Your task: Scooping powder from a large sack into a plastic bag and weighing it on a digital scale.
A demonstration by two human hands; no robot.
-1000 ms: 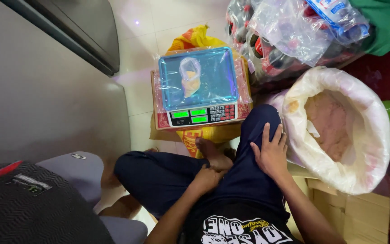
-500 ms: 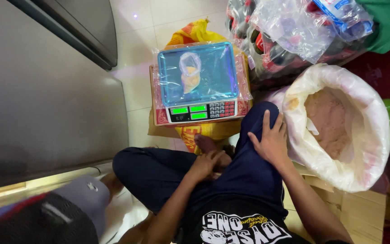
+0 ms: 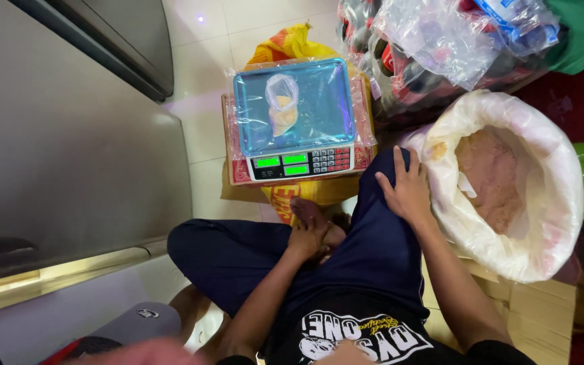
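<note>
Hands unmoved | small bag (image 3: 282, 108) of tan powder upright on scale (image 3: 299, 118)

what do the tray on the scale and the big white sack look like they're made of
The blue rectangular scale tray looks like metal under glossy clear plastic film: it reflects light and the film crinkles at the edges. The big white sack of tan powder looks like thin, soft, translucent plastic, rolled at the rim.
</note>
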